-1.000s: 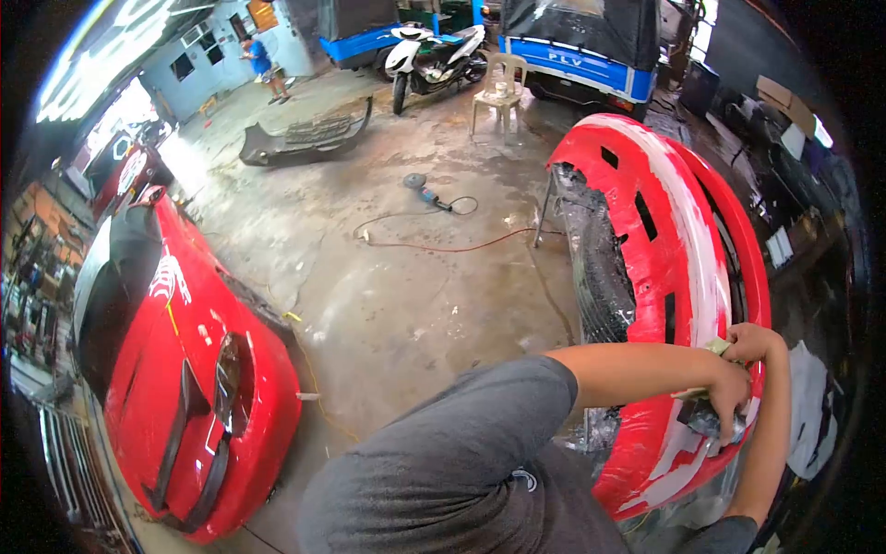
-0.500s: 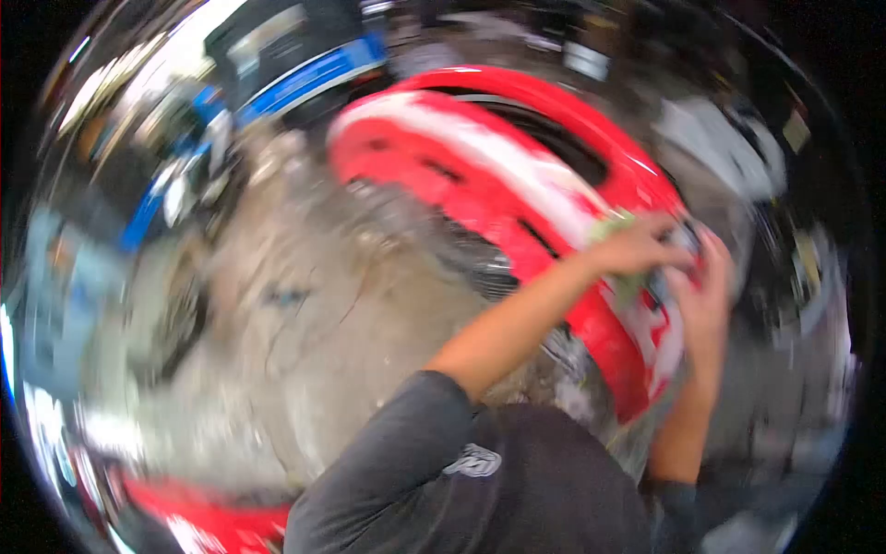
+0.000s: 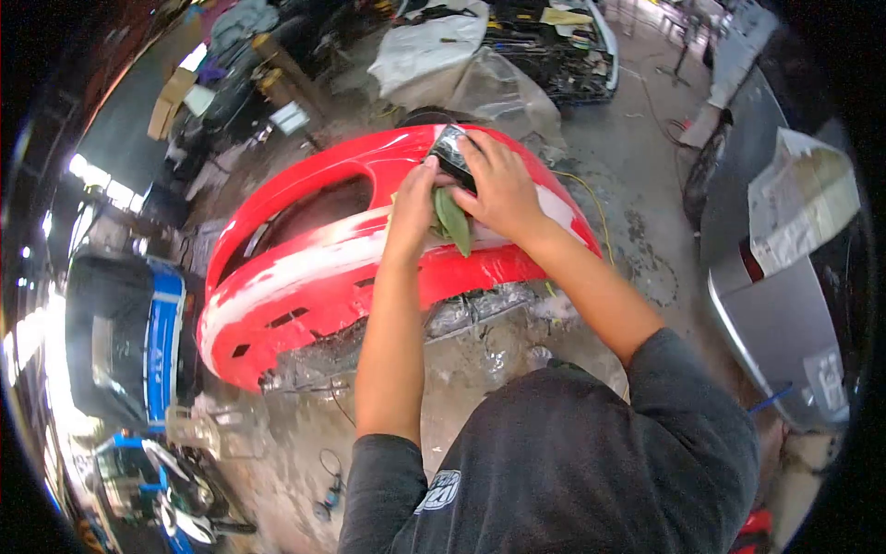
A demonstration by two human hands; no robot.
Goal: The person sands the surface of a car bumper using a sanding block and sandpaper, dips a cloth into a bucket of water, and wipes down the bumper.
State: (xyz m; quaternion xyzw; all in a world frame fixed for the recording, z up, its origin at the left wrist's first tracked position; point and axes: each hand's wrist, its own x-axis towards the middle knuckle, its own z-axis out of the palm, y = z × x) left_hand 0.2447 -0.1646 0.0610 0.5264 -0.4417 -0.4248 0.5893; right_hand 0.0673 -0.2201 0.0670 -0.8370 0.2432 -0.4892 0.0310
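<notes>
A red car bumper (image 3: pixel 346 300) with a whitish sanded-looking band along it lies across the middle of the view. Over its upper right part, both my hands are close together. My right hand (image 3: pixel 503 185) grips a dark, flat, shiny-topped block (image 3: pixel 452 152) whose exact kind I cannot make out. Beside it, my left hand (image 3: pixel 413 214) is closed around a green cloth (image 3: pixel 452 223), which hangs down between my wrists. The left fingertips touch the block's near edge. The palms and the undersides of both things are hidden.
A yellow cord (image 3: pixel 602 217) runs along the floor right of the bumper. Grey car panels (image 3: pixel 775 314) stand at right. Plastic sheeting (image 3: pixel 508 92) and an open engine bay (image 3: pixel 549 46) lie beyond. A blue-and-black vehicle part (image 3: pixel 161 342) stands left.
My view has swung to the right, so the bumper and my hands now appear further left. The blur has cleared. Both hands stay together at the bumper with the dark block and green cloth.
</notes>
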